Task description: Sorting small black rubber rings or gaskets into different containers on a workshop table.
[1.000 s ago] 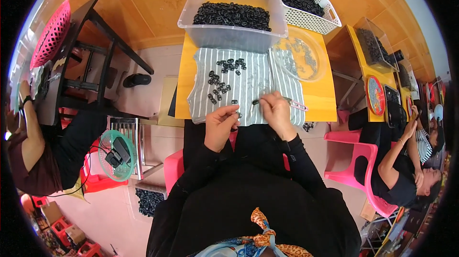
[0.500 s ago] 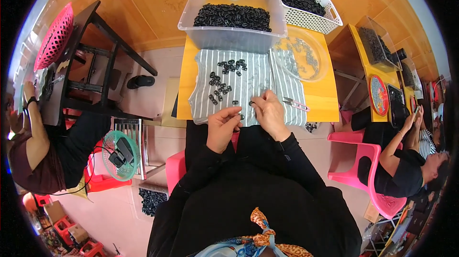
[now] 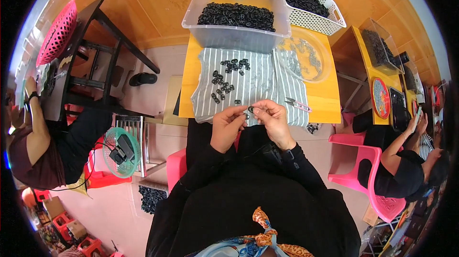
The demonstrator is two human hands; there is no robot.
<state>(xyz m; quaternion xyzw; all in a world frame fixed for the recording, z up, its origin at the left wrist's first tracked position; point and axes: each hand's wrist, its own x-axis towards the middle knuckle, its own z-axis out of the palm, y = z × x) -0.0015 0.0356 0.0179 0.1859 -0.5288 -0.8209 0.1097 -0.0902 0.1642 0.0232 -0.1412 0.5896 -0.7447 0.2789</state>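
Just over the table's near edge my two hands are close together, fingertips almost meeting. My right hand (image 3: 274, 123) is closed in a pinch on a small black oval part (image 3: 251, 109). My left hand (image 3: 228, 128) is closed too, pinching a tiny shiny piece (image 3: 246, 116) whose kind I cannot make out. Beyond them, several small black parts (image 3: 222, 83) lie in loose groups on a grey-and-white striped cloth (image 3: 203, 106). A pair of pink-handled thread snips (image 3: 299, 106) rests on the cloth to the right of my hands.
At the table's back stands a clear plastic bin (image 3: 234, 39) of black parts, with a white perforated basket (image 3: 338, 17) beside it. A round clear tray (image 3: 327, 68) holds small metallic pieces. Co-workers sit on both sides; a pink chair (image 3: 349, 180) is at right, a green basket (image 3: 136, 159) at left.
My right hand has lifted off the cloth and come toward my left hand, bringing the black oval part up to its fingertips. My left hand keeps its pinch.
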